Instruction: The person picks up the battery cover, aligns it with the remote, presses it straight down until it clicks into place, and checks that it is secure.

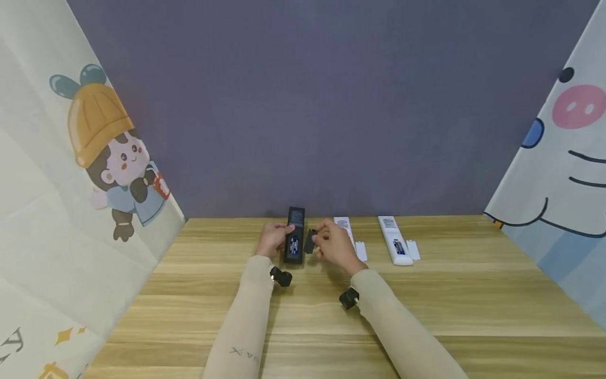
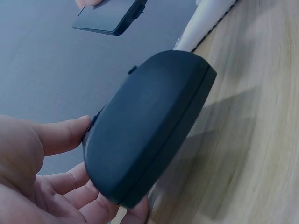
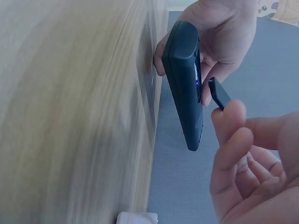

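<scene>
My left hand point(image 1: 273, 238) grips a black remote control point(image 1: 295, 218) from its left side, thumb on the back face. In the right wrist view the remote point(image 3: 180, 84) is held up off the table. Its battery bay is uncovered, and blue batteries point(image 1: 294, 245) lie inside. Just to its right, my right hand point(image 1: 335, 243) pinches the black battery cover point(image 1: 310, 242) between thumb and fingers, apart from the remote. The left wrist view shows the remote's rounded end point(image 2: 145, 126) close up, with the cover point(image 2: 107, 16) above it.
A white remote point(image 1: 344, 223), partly hidden by my right hand, lies beside a white battery cover point(image 1: 361, 251). Farther right, another white remote point(image 1: 390, 231) has its battery bay uncovered, with its cover point(image 1: 413, 249) alongside. A dark wall panel point(image 1: 331, 105) rises behind the wooden table point(image 1: 454, 295).
</scene>
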Motion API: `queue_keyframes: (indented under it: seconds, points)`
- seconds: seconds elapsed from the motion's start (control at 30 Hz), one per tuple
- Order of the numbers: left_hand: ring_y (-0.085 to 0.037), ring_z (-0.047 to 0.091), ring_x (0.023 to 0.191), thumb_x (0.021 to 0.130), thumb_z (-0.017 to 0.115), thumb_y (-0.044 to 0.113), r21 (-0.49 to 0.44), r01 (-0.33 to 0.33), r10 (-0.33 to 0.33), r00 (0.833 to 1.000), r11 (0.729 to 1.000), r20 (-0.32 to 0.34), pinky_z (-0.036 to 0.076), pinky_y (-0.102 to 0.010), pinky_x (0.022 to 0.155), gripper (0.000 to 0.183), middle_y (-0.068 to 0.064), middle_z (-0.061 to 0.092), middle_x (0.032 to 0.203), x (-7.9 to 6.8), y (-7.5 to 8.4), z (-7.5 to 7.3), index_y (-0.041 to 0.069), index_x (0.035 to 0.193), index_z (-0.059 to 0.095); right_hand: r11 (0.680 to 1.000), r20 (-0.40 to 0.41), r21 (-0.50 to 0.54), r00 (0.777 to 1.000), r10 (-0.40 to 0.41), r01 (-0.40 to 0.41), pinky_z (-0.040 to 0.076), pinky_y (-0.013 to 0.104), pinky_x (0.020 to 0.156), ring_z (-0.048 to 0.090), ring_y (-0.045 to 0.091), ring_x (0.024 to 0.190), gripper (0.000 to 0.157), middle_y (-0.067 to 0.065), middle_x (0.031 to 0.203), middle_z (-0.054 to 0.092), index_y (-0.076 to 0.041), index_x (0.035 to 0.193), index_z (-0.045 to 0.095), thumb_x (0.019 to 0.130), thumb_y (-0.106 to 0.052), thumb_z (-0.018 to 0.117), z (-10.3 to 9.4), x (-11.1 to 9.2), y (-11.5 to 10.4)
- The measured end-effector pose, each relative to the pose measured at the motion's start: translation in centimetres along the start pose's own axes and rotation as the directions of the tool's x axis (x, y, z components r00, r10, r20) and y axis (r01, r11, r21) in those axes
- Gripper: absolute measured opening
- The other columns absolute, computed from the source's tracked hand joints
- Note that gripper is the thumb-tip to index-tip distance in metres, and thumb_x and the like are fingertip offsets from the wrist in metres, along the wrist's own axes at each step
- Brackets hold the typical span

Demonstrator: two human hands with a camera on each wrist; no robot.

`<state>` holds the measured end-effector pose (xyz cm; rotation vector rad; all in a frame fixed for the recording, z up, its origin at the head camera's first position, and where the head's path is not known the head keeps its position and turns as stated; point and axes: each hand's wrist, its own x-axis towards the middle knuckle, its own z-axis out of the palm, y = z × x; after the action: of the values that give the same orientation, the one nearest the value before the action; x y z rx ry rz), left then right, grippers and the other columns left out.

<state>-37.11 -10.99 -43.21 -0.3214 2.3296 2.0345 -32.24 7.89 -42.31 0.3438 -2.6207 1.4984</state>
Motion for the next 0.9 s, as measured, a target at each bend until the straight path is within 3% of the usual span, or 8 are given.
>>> queue_keyframes:
  seconds: [0.2,0.53,0.77,0.9]
  points:
    - [-0.008,0.06,0.063,0.097,0.072,0.018,-0.013,0.01,-0.009,1.0,1.0,0.01,0.049,-0.022,0.056,0.033,-0.004,0.069,0.081,0.09,0.06,-0.2,-0.005,0.12,0.067,1.0,-0.011,0.026,1.0,0.0,0.0,0.052,0.029,0.049,0.07,0.029,0.058,0.021,0.005,0.078,0.075,-0.011,0.118,0.06,0.099,-0.014,0.068,0.17,-0.02,-0.11]
    - [-0.011,0.067,0.067,0.097,0.072,0.022,-0.033,0.054,-0.053,0.998,0.998,0.042,0.055,-0.029,0.062,0.034,-0.008,0.075,0.089,-0.06,0.59,-0.5,-0.001,0.123,0.067,0.997,-0.014,0.079,1.0,0.024,-0.023,0.052,0.029,0.05,0.071,0.041,0.066,0.021,0.011,0.083,0.076,-0.012,0.12,0.06,0.1,-0.014,0.067,0.25,-0.19,-0.34]
    - [-0.012,0.069,0.069,0.098,0.071,0.02,-0.045,0.059,-0.056,0.996,0.997,0.065,0.057,-0.031,0.065,0.034,-0.013,0.077,0.096,-0.05,0.69,-0.54,-0.001,0.124,0.067,0.995,-0.028,0.096,0.999,0.027,-0.024,0.051,0.027,0.048,0.071,0.042,0.066,0.02,0.013,0.084,0.076,-0.013,0.118,0.061,0.099,-0.013,0.067,0.23,0.0,-0.27]
    - [-0.012,0.069,0.07,0.098,0.071,0.02,-0.057,0.063,-0.058,0.995,0.996,0.075,0.057,-0.031,0.067,0.035,-0.012,0.076,0.094,-0.16,0.8,-0.59,-0.001,0.126,0.066,0.994,-0.036,0.104,0.999,0.018,-0.014,0.054,0.031,0.05,0.071,0.043,0.066,0.019,0.012,0.082,0.076,-0.013,0.118,0.062,0.099,-0.012,0.068,0.19,0.11,-0.24]
